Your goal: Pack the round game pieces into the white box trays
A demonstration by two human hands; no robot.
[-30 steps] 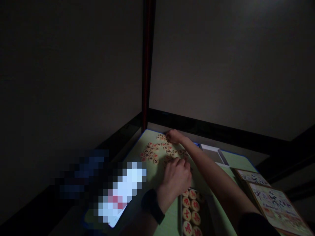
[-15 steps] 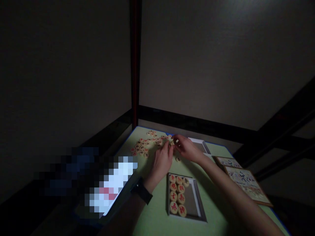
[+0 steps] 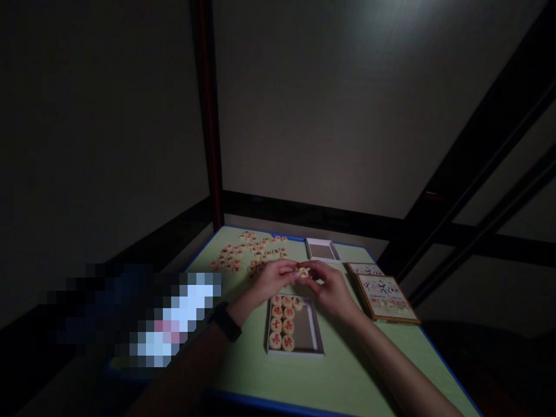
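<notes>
My left hand (image 3: 273,278), with a dark watch (image 3: 225,322) on its wrist, and my right hand (image 3: 332,288) meet just above the far side of an open box. Their fingertips pinch a round Chinese chess piece (image 3: 303,273) with a dark character on its face. Rows of pieces with red characters (image 3: 288,328) lie in the left part of the nearer box (image 3: 320,347), plus one dark-marked piece (image 3: 297,303) at its top row. Behind my left hand, many loose pieces (image 3: 230,255) are scattered over the far left of the table.
A second open box (image 3: 309,250) stands at the table's far edge. To the right, two printed box lids (image 3: 386,296) overlap. A blurred-out bright object (image 3: 182,313) is at the left edge of the green table (image 3: 347,370). Walls rise behind the table.
Both hands have drawn back from the scattered pieces to the near box, bringing one piece between them. My view has turned slightly to the right.
</notes>
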